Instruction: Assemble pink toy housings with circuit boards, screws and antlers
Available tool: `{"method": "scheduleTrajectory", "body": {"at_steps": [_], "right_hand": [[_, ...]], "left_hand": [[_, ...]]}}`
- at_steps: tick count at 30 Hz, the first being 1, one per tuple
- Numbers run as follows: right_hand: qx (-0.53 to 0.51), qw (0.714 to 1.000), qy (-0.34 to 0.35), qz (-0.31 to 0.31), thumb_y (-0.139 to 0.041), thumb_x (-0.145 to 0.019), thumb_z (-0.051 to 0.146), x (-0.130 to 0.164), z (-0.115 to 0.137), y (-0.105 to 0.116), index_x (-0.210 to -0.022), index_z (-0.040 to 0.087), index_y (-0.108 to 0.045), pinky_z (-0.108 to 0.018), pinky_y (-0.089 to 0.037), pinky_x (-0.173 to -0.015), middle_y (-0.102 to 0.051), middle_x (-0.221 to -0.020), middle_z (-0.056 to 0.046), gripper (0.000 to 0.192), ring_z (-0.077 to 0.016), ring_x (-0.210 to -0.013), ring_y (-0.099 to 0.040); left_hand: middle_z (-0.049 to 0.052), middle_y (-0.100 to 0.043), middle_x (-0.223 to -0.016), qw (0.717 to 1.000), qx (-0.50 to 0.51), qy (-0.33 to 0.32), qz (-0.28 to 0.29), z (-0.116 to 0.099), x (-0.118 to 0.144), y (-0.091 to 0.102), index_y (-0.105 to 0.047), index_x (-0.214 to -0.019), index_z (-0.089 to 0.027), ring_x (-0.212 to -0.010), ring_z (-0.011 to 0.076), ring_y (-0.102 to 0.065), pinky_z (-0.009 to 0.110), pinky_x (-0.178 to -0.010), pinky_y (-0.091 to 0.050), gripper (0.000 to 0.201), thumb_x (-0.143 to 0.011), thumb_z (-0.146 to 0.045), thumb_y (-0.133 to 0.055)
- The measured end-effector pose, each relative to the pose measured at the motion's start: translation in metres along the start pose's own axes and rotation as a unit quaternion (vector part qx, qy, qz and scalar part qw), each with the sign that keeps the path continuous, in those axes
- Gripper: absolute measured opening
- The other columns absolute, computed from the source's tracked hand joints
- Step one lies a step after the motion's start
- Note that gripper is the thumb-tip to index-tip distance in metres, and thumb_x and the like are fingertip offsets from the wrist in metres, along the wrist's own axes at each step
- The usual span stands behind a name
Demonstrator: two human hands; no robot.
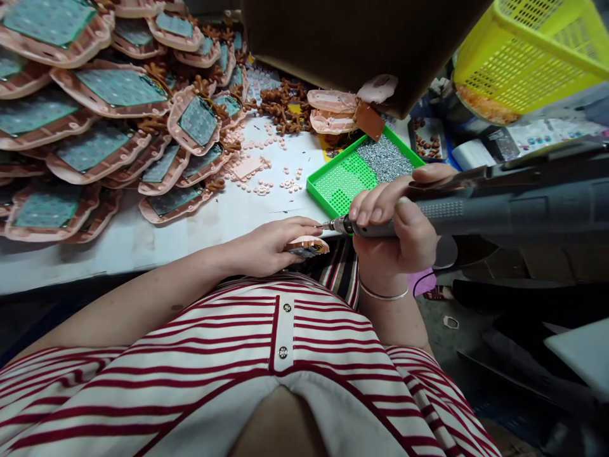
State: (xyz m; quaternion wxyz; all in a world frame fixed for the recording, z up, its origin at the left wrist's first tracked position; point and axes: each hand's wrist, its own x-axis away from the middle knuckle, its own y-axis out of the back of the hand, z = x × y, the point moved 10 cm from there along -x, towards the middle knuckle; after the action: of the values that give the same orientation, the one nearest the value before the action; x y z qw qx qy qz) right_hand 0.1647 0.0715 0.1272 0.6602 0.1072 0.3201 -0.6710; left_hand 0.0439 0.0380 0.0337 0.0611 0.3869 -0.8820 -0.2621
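My left hand (271,244) grips a small pink plastic part (309,245) at the table's near edge, close to my striped shirt. My right hand (394,222) is closed around a grey electric screwdriver (499,206) that lies nearly level, and its metal bit (328,225) points left and meets the top of the pink part by my left fingertips. A thin bangle sits on my right wrist. The part's underside is hidden by my fingers.
A green tray (340,184) holding small silver screws stands just behind my hands. Stacks of pink shells with green circuit boards (95,120) cover the left of the white table. Loose pink buttons (266,171) and brown pieces lie mid-table. A yellow basket (533,57) sits at top right.
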Motion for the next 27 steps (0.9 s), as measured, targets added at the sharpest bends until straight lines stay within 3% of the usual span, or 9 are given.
{"method": "scheduleTrajectory", "body": {"at_steps": [5, 12, 16, 19, 21, 23, 25, 27], "right_hand": [[-0.046, 0.999, 0.008, 0.011, -0.067, -0.083, 0.04, -0.001, 0.003, -0.004, -0.088, 0.029, -0.049, -0.028, -0.043, -0.043, -0.04, -0.054, 0.01, 0.021, -0.0124, -0.041, -0.045], [-0.019, 1.0, -0.022, 0.006, -0.071, -0.081, 0.046, -0.003, -0.006, -0.003, -0.097, 0.031, -0.051, -0.028, -0.042, -0.043, -0.04, -0.053, 0.01, 0.03, -0.0123, -0.04, -0.046], [-0.006, 1.0, -0.01, 0.015, -0.071, -0.081, 0.047, -0.004, -0.005, -0.004, -0.1, 0.03, -0.054, -0.027, -0.04, -0.042, -0.04, -0.055, 0.009, 0.031, -0.0111, -0.04, -0.047], [0.012, 0.999, 0.031, -0.031, -0.07, -0.082, 0.042, -0.005, 0.006, 0.005, -0.098, 0.03, -0.058, -0.027, -0.043, -0.046, -0.04, -0.056, 0.008, 0.024, -0.0108, -0.044, -0.049], [0.009, 0.996, 0.063, -0.059, -0.069, -0.081, 0.037, -0.004, 0.015, 0.01, -0.093, 0.03, -0.059, -0.027, -0.044, -0.047, -0.039, -0.056, 0.008, 0.017, -0.0104, -0.045, -0.048], [0.006, 0.995, 0.073, -0.063, -0.07, -0.08, 0.036, -0.004, 0.018, 0.009, -0.092, 0.03, -0.059, -0.028, -0.045, -0.047, -0.04, -0.056, 0.008, 0.017, -0.0108, -0.044, -0.047], [0.008, 0.997, 0.058, -0.05, -0.07, -0.08, 0.039, -0.001, 0.011, 0.005, -0.096, 0.031, -0.058, -0.028, -0.044, -0.045, -0.039, -0.054, 0.009, 0.021, -0.0117, -0.042, -0.045], [0.001, 0.999, 0.036, -0.029, -0.07, -0.08, 0.041, 0.004, 0.0, -0.001, -0.097, 0.031, -0.057, -0.028, -0.042, -0.044, -0.04, -0.054, 0.009, 0.024, -0.0116, -0.041, -0.043]], "left_hand": [[0.012, -0.061, -0.14, 0.999, -0.04, -0.005, 0.006, -0.004, 0.0, -0.002, -0.062, -0.131, -0.015, -0.132, 0.021, -0.056, 0.031, -0.113, -0.042, 0.04, -0.091, -0.016, -0.053], [0.011, -0.061, -0.14, 0.999, -0.051, 0.002, 0.005, -0.003, -0.002, -0.004, -0.064, -0.127, -0.018, -0.13, 0.022, -0.057, 0.033, -0.112, -0.044, 0.038, -0.091, -0.015, -0.051], [0.01, -0.062, -0.139, 1.0, -0.004, 0.02, 0.013, 0.0, -0.002, -0.004, -0.067, -0.122, -0.019, -0.13, 0.0247, -0.057, 0.036, -0.112, -0.043, 0.041, -0.083, -0.013, -0.058], [0.011, -0.069, -0.126, 0.989, 0.098, 0.101, -0.035, 0.02, 0.0, 0.004, -0.072, -0.111, -0.017, -0.119, 0.0283, -0.063, 0.039, -0.105, -0.047, 0.036, -0.075, -0.017, -0.069], [0.009, -0.074, -0.106, 0.949, 0.227, 0.186, -0.118, 0.045, 0.005, 0.013, -0.071, -0.106, -0.016, -0.096, 0.0252, -0.069, 0.037, -0.089, -0.054, 0.035, -0.072, -0.022, -0.074], [0.006, -0.073, -0.09, 0.873, 0.367, 0.241, -0.212, 0.071, 0.01, 0.019, -0.068, -0.103, -0.014, -0.075, 0.0195, -0.067, 0.032, -0.073, -0.054, 0.038, -0.067, -0.024, -0.077], [0.005, -0.071, -0.082, 0.801, 0.462, 0.253, -0.285, 0.088, 0.01, 0.022, -0.066, -0.096, -0.012, -0.068, 0.0169, -0.065, 0.031, -0.069, -0.054, 0.038, -0.061, -0.019, -0.079], [0.004, -0.07, -0.077, 0.756, 0.505, 0.257, -0.328, 0.1, 0.007, 0.023, -0.065, -0.09, -0.011, -0.066, 0.0169, -0.064, 0.032, -0.07, -0.054, 0.036, -0.057, -0.014, -0.079]]}}
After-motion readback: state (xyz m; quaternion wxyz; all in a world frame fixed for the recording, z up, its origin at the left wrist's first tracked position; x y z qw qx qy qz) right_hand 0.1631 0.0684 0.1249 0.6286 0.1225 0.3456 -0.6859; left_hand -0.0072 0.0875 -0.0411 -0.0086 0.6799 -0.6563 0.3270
